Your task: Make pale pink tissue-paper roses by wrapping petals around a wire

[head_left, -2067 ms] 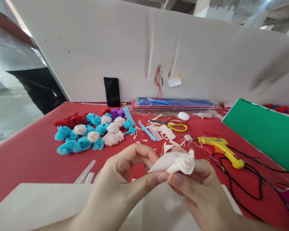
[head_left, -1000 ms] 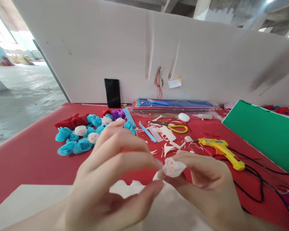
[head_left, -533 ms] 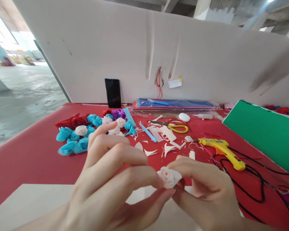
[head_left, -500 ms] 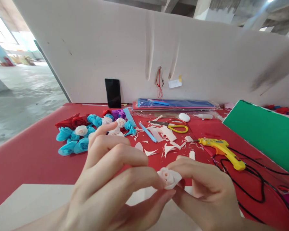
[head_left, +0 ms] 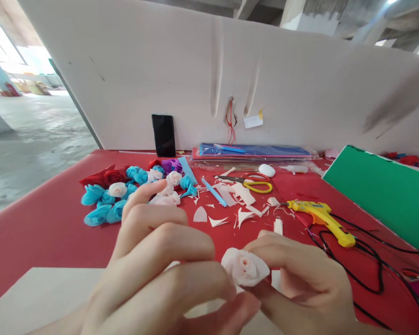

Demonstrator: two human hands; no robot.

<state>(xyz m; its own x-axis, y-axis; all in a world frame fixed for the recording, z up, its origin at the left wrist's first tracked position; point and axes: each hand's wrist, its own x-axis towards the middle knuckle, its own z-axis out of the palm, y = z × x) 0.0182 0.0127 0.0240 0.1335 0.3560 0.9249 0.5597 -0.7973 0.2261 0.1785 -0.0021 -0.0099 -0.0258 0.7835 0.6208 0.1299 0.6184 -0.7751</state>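
A pale pink paper rose (head_left: 245, 266) is held between my two hands, its spiral centre facing up toward me. My left hand (head_left: 167, 265) has its index finger and thumb closed at the rose's lower left, while the other fingers are curled above. From the right, my right hand (head_left: 296, 274) pinches the flower's edge between thumb and index finger. The base of the rose is hidden by my fingers. Beyond the hands lie pale paper scraps (head_left: 244, 217) and a single cut petal (head_left: 200, 214).
Finished blue flowers (head_left: 97, 215), red and pale ones lie at left. Scissors (head_left: 258, 186), a light-blue pen (head_left: 214, 192) and a yellow glue gun (head_left: 321, 218) with black cords sit further back. A green board (head_left: 387, 200) is at right; a phone (head_left: 164, 136) leans on the partition.
The rose has turned slightly and shows more of its petals. My left hand has shifted a little down and left, uncovering more of the cut petal.
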